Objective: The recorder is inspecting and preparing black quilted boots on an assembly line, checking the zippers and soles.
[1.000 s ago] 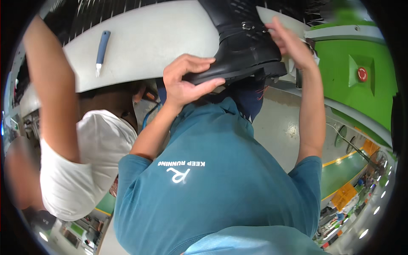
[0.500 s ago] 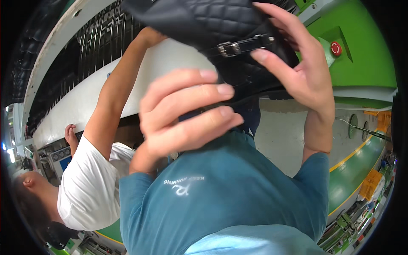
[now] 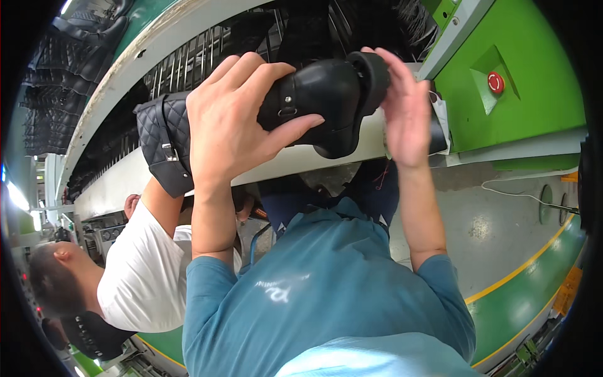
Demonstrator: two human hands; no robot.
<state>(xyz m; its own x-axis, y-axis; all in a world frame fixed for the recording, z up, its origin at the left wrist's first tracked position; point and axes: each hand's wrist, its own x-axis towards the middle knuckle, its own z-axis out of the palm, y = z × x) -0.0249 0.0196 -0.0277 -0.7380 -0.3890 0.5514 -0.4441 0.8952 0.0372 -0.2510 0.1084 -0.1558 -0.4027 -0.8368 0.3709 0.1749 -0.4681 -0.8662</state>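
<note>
Likely soft-shafted but firm-soled, the black quilted boot point(image 3: 326, 88) is best gripped at the ankle, where the left hand point(image 3: 229, 119) is wrapped, the right hand point(image 3: 408, 119) being held outstretched beside the sole point(image 3: 375, 78).

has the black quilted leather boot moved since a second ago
Yes: the black quilted leather boot has turned, its shaft swinging left, away from the round red button on the green machine panel.

The boot point(image 3: 328, 88) is before the rods point(image 3: 183, 60), left of the button point(image 3: 495, 82).
</note>
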